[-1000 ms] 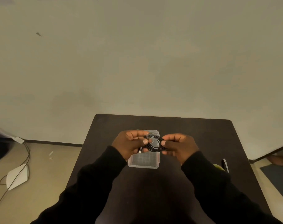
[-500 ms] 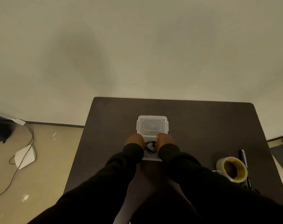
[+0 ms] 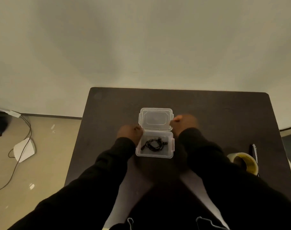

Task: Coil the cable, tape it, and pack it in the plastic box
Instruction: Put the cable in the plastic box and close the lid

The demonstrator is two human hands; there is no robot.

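The clear plastic box stands open in the middle of the dark table, its lid folded back flat on the far side. The coiled black cable lies inside the box base, with no hand touching it. My left hand is at the box's left side by the hinge, fingers curled and blurred. My right hand is at the lid's right edge, fingers curled; whether it grips the lid is unclear.
A roll of clear tape sits on the table's right side, with a pen just beyond it. On the floor to the left lie a white device and a trailing wire.
The cable was between both hands above the box, then lowered in. Now it lies loose in the base and both hands have moved apart toward the lid.
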